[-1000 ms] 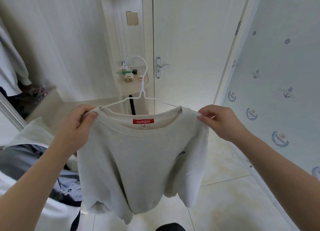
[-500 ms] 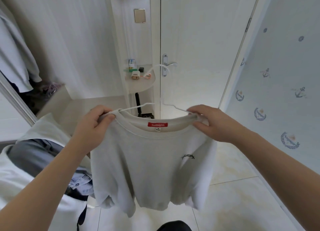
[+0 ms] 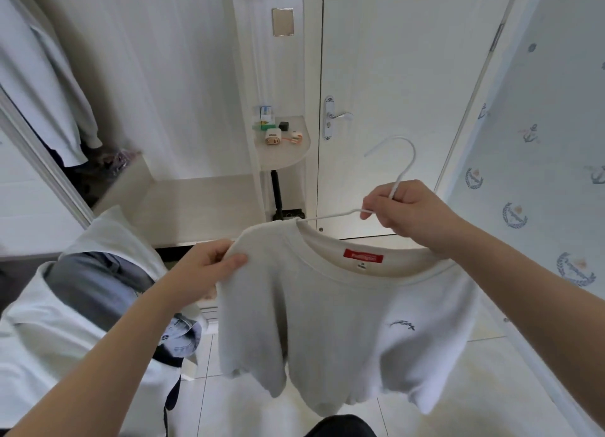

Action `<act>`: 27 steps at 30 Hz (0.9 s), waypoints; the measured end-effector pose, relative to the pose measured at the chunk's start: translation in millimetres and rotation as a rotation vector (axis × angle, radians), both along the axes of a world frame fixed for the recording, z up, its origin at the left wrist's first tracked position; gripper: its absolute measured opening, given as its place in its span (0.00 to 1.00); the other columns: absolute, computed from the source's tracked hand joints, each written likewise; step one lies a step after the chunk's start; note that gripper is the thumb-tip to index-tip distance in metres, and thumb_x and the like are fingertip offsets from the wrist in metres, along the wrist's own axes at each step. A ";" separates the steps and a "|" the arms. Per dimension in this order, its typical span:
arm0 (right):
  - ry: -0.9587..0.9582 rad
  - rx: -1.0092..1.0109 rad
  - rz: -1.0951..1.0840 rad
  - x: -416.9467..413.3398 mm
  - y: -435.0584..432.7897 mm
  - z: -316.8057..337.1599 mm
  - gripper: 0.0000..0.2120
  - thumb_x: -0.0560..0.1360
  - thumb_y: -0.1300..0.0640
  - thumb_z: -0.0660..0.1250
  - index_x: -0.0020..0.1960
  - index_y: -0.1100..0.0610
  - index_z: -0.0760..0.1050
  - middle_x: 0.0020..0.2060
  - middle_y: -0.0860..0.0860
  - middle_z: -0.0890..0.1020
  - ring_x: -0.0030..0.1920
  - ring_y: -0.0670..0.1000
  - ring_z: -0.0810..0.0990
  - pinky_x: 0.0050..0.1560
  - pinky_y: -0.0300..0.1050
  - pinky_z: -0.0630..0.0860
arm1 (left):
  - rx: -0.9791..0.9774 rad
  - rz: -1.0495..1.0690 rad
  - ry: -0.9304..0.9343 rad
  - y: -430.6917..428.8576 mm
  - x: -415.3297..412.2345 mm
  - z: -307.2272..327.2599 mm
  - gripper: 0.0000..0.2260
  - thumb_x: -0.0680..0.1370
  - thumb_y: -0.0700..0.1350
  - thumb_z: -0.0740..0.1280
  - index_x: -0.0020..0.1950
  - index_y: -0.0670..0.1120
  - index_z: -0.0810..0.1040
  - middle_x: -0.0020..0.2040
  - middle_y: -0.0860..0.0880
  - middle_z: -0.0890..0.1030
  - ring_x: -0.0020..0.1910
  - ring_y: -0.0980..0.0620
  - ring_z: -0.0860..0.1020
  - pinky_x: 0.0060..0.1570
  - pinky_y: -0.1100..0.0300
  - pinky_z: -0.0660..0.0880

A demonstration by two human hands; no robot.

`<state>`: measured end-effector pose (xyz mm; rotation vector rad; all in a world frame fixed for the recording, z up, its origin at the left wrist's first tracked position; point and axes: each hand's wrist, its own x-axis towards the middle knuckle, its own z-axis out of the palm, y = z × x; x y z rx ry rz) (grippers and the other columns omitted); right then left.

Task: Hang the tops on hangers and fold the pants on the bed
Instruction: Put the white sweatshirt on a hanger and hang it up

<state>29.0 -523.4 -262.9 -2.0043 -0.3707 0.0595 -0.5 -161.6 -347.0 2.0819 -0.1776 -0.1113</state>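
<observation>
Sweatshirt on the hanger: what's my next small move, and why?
Probably let go with the left hand, which pinches one shoulder. The right hand grips the hanger below its hook and the sweatshirt drapes from it, so it looks ready to hang.
</observation>
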 end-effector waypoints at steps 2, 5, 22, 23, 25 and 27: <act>0.026 -0.018 0.005 -2.4 -6.7 -2.0 0.13 0.80 0.52 0.65 0.40 0.52 0.84 0.26 0.48 0.67 0.28 0.48 0.62 0.27 0.37 0.60 | 0.044 0.029 -0.046 4.5 0.1 -2.3 0.16 0.70 0.63 0.72 0.42 0.50 0.81 0.35 0.52 0.78 0.35 0.52 0.77 0.38 0.47 0.76; 0.076 -0.038 0.054 -7.7 -14.5 -7.1 0.13 0.81 0.54 0.65 0.42 0.53 0.84 0.27 0.49 0.67 0.27 0.49 0.61 0.27 0.39 0.59 | 0.022 0.119 -0.146 4.3 8.8 5.2 0.09 0.72 0.46 0.79 0.38 0.54 0.79 0.32 0.55 0.76 0.33 0.55 0.72 0.37 0.59 0.68; 0.130 0.228 -0.040 -34.9 23.1 -35.0 0.12 0.82 0.56 0.65 0.45 0.52 0.86 0.27 0.51 0.64 0.28 0.51 0.58 0.27 0.43 0.56 | 0.031 0.119 -0.299 4.3 13.0 31.2 0.07 0.79 0.43 0.73 0.52 0.55 0.82 0.52 0.49 0.83 0.49 0.52 0.81 0.53 0.54 0.78; 0.128 0.219 -0.039 -35.5 27.3 -34.0 0.12 0.82 0.55 0.65 0.45 0.52 0.86 0.27 0.51 0.64 0.28 0.51 0.58 0.27 0.42 0.56 | 0.062 0.080 -0.321 0.6 10.9 32.5 0.06 0.80 0.45 0.71 0.54 0.56 0.82 0.53 0.54 0.82 0.52 0.55 0.80 0.55 0.59 0.77; 0.128 0.199 -0.017 -35.9 36.7 -32.8 0.11 0.81 0.55 0.66 0.45 0.52 0.86 0.27 0.50 0.65 0.28 0.50 0.58 0.26 0.42 0.56 | 0.200 -0.010 -0.374 -8.8 8.4 36.7 0.06 0.82 0.46 0.68 0.55 0.56 0.83 0.52 0.60 0.83 0.54 0.59 0.78 0.56 0.65 0.73; 0.142 0.201 0.002 -36.0 46.2 -31.1 0.11 0.81 0.55 0.66 0.45 0.53 0.86 0.25 0.48 0.66 0.27 0.49 0.59 0.25 0.41 0.57 | 0.338 -0.055 -0.419 -17.2 8.2 38.8 0.06 0.83 0.46 0.66 0.55 0.53 0.82 0.48 0.59 0.83 0.51 0.60 0.78 0.54 0.66 0.71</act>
